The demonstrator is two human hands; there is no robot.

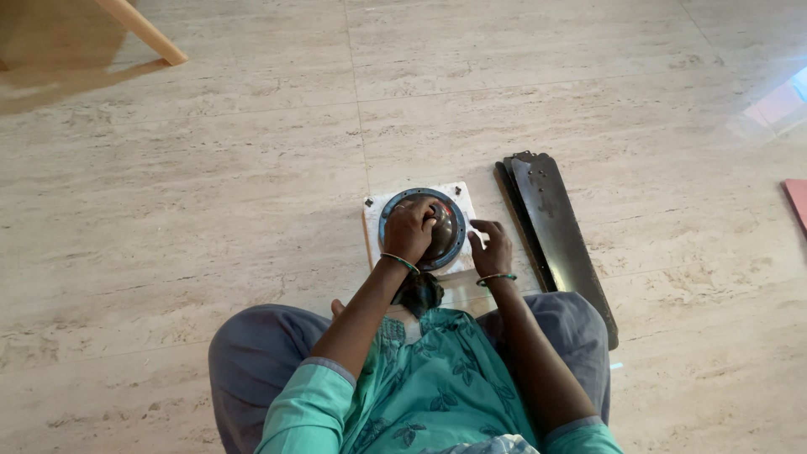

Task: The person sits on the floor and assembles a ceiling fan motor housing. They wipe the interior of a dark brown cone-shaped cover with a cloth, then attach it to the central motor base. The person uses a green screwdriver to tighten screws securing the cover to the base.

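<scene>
From the head camera, the left hand (pixel 412 229) lies fingers curled on top of the round dark metal motor housing (pixel 450 244), hiding much of its domed middle; whether it grips anything small there I cannot tell. The housing sits on a white square foam block (pixel 373 220) on the pale stone-tiled floor (pixel 210 185). The right hand (pixel 491 249) rests at the housing's right rim, fingers loosely spread. Just right lie stacked long black fan blades (pixel 559 240). A pink flat object (pixel 798 200) is cut off at the right edge.
</scene>
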